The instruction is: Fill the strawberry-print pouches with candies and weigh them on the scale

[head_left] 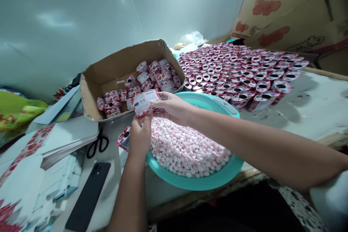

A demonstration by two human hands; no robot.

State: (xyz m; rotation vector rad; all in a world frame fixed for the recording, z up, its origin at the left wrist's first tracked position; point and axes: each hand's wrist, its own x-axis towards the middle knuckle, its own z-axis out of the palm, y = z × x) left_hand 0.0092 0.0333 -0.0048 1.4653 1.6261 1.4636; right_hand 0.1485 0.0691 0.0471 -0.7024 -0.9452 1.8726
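Observation:
A small pink-and-white printed candy pack (145, 102) with a barcode on its face is held above the near edge of the cardboard box. My left hand (140, 130) grips it from below, thumb and fingers closed on its lower edge. From the right, my right hand (172, 107) pinches its other end. Beneath my hands sits a turquoise basin (195, 185) of small white and pale pink candies (187, 148). Beside my left wrist lies another printed pack (124, 138) with a dark oval opening, partly hidden by that hand.
Behind, a cardboard box (102, 69) holds many similar packs. Rows of upright packs with dark openings (241, 69) fill the table's back right. At left are black scissors (98, 145), a phone (89, 195) and stacked white card sheets (73, 134). Large cartons (285, 11) stand back right.

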